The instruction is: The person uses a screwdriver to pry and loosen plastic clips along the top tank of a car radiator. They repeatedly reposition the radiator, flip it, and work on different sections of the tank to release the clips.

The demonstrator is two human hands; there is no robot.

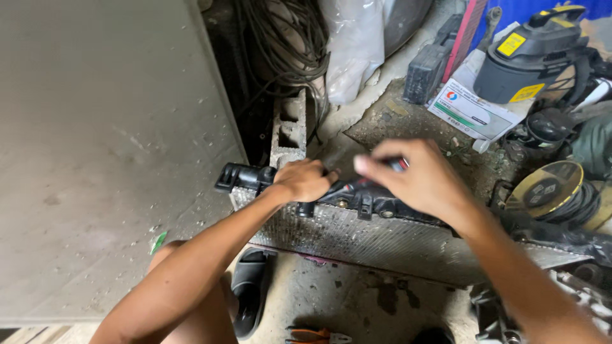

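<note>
While left hand [305, 180] clamps black tank [357, 199] atop radiator [395, 245] standing on floor, right hand [417, 178] pinches small tool [398, 164], blurred. Slip risk: tool skids, gouges soft fins or knuckles. Pliers [315, 334] lie near sandal [250, 290].

Both hands sit on the radiator [382, 245], which blocks the middle. Far of it, a concrete block [288, 130], hanging cables [280, 44] and a plastic bag [354, 48] crowd the gap. A vacuum [529, 57] and clutter fill the right. Bare floor [331, 296] lies near, save a sandal [250, 290] and pliers [315, 335].
</note>
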